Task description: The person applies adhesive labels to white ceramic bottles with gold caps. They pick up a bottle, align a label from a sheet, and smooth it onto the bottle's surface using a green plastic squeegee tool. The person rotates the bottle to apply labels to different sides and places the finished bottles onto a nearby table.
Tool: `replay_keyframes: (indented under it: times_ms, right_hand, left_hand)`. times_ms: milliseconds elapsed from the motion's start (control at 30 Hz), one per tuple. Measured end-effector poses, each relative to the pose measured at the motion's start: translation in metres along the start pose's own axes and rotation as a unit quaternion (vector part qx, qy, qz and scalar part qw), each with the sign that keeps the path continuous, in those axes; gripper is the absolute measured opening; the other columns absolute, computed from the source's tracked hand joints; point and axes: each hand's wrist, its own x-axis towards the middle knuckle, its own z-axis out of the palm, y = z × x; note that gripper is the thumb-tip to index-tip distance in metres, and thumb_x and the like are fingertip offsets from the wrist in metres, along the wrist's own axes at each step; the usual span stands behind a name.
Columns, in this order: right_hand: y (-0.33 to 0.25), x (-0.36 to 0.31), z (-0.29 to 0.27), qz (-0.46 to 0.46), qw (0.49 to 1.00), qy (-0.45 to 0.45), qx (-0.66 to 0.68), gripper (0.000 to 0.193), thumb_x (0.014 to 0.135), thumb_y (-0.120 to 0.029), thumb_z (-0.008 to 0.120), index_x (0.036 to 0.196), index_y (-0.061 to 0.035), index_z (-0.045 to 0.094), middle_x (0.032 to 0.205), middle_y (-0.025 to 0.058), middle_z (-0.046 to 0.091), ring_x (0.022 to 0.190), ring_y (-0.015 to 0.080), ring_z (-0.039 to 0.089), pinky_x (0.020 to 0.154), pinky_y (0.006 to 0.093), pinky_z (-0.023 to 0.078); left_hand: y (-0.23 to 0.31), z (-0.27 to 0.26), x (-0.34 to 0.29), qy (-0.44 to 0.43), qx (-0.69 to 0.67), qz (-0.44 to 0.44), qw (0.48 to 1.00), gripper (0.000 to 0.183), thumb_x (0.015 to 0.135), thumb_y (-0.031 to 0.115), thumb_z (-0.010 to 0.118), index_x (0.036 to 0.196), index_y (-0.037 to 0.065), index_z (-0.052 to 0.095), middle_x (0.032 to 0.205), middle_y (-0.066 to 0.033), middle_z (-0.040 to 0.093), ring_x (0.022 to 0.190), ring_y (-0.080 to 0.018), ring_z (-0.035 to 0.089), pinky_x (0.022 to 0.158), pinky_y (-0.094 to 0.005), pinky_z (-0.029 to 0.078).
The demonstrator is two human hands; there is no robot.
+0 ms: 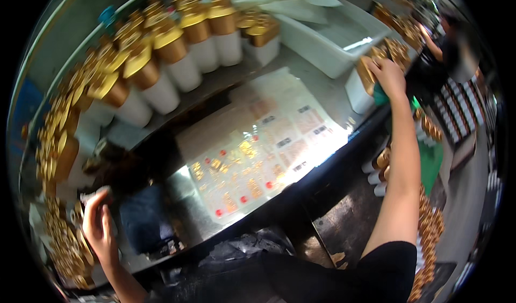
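Observation:
At the right, my right hand [388,78] reaches out with its fingers closed over the gold top of a white bottle [356,92]. This bottle stands at the bench's edge, and more gold tops lie just beyond the fingers. On the left side my left hand [101,229] is raised, its fingers bent and its thumb apart from them. A small pale thing shows at those fingertips; I cannot make out what it is, nor whether they touch it. Gold-topped pieces [67,244] stand close beside this hand, and a dark blue block-like thing [144,217] is to its right.
White bottles with gold tops [161,50] line the bench's back and left. Ahead lies a plastic-covered sheet [263,141] with gold and red bits. A white tub [322,45] stands at the back right. More bottles [461,109] and another person [449,45] are farther right.

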Motion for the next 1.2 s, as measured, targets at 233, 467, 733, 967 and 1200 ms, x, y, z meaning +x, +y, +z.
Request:
replay_keyframes:
  times_ms: [233,467,733,967,1200]
  right_hand:
    - [-0.116,-0.120,-0.101,-0.088,0.990,0.020,0.107,0.025,0.086,-0.020,0.071,0.077,0.0009,0.060,0.059,0.0101,0.053,0.053,0.0162,0.053,0.052,0.0299,0.039]
    - [-0.252,-0.189,-0.154,-0.293,0.745,-0.263,0.539,0.028,0.085,-0.023,0.076,0.074,0.0003,0.065,0.063,-0.0022,0.058,0.059,0.0046,0.052,0.052,0.0212,0.039]
    - [-0.347,-0.202,-0.090,-0.187,0.708,-0.323,0.600,0.024,0.098,-0.024,0.059,0.105,-0.0044,0.070,0.064,-0.0067,0.051,0.058,0.0009,0.045,0.054,0.0182,0.036]
    - [-0.306,-0.169,-0.011,-0.096,0.799,-0.292,0.517,0.028,0.097,-0.025,0.058,0.100,-0.0009,0.071,0.065,-0.0030,0.051,0.061,0.0060,0.048,0.058,0.0224,0.040]
    - [-0.207,-0.123,0.068,-0.080,0.931,-0.262,0.240,0.033,0.093,-0.016,0.053,0.124,-0.0070,0.065,0.090,0.0155,0.070,0.082,0.0227,0.067,0.075,0.0342,0.050]
  left_hand:
    - [-0.001,0.006,-0.008,-0.072,-0.068,0.051,0.994,0.029,0.086,-0.008,0.057,0.112,-0.002,0.067,0.108,-0.0148,0.068,0.103,-0.0234,0.065,0.094,-0.0321,0.047]
    - [0.041,0.027,-0.007,-0.355,-0.185,0.178,0.899,0.094,0.072,0.030,0.085,0.145,-0.002,0.036,0.141,-0.0197,0.048,0.135,-0.0312,0.044,0.111,-0.0380,0.034]
    - [-0.030,-0.010,-0.054,-0.088,-0.555,-0.214,0.799,0.062,0.076,0.011,0.077,0.129,-0.001,0.047,0.117,-0.0114,0.059,0.106,-0.0189,0.060,0.093,-0.0328,0.049]
    - [-0.079,0.005,-0.009,-0.038,-0.424,-0.208,0.880,0.069,0.082,0.037,0.072,0.130,-0.004,0.044,0.113,-0.0170,0.059,0.099,-0.0203,0.062,0.086,-0.0328,0.052]
    - [-0.107,0.012,-0.011,-0.021,-0.410,-0.194,0.891,0.052,0.097,0.036,0.056,0.132,0.000,0.048,0.117,-0.0088,0.060,0.105,-0.0158,0.059,0.093,-0.0298,0.045]
